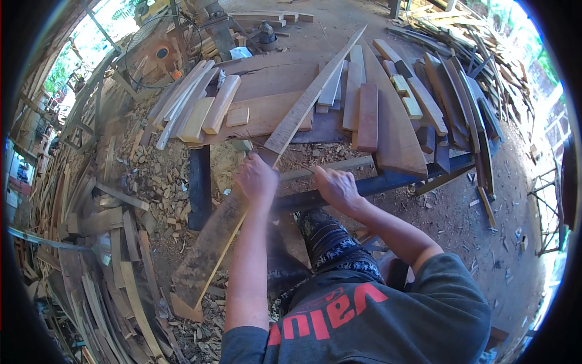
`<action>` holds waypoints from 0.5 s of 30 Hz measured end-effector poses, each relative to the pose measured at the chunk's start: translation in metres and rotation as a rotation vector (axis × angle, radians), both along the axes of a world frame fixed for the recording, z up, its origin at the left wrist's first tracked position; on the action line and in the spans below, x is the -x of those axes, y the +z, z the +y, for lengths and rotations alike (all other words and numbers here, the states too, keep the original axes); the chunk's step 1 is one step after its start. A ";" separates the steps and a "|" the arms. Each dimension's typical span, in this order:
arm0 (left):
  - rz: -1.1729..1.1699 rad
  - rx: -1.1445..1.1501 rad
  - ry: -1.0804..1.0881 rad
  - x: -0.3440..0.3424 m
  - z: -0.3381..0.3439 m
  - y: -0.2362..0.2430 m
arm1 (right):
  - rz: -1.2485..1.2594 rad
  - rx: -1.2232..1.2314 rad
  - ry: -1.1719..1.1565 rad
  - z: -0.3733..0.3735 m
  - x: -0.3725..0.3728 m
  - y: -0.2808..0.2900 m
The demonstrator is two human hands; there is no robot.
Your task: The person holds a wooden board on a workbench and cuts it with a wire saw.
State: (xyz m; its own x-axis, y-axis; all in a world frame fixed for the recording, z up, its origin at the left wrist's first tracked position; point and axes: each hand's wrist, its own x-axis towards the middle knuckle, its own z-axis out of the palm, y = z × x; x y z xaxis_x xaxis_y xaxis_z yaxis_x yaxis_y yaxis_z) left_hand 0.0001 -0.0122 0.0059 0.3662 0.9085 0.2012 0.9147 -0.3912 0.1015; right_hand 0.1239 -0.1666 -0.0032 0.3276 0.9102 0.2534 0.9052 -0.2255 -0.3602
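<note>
A long, narrow wooden plank (285,130) runs slantwise across the view, its far tip reaching over the workbench (273,79) and its broad, weathered near end dropping down past the bench's front edge toward the ground at the person's left. The left hand (257,178) is clenched around this plank just in front of the bench edge, fingers wrapped over its top face. The right hand (335,187) is closed too, set a little to the right of the plank on a dark beam (388,181) that runs along the front of the bench; whether it grips the beam or some small tool there cannot be told. On the bench top, to the left of the plank, lie several pale short boards (209,109) side by side, and to its right a row of reddish and brown boards (370,115) fans out toward the bench's far right corner. Wood chips and shavings (163,176) cover the ground left of the bench, beside heaps of scrap slats (103,242). Behind the bench, at its far left, stands a round wire fan guard (160,51). The person's patterned trouser leg (330,246) shows below the bench front.
</note>
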 end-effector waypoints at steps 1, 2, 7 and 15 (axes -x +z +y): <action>0.001 0.002 -0.005 -0.001 0.000 0.002 | 0.009 -0.013 -0.009 -0.007 -0.001 0.000; -0.015 0.020 -0.011 -0.001 0.002 0.004 | 0.011 -0.011 -0.013 -0.002 -0.001 -0.001; -0.021 0.047 -0.011 -0.005 -0.002 0.011 | 0.031 -0.046 -0.012 0.036 0.003 -0.006; -0.016 0.058 0.009 -0.001 0.003 0.007 | -0.014 0.003 0.049 -0.004 -0.022 0.012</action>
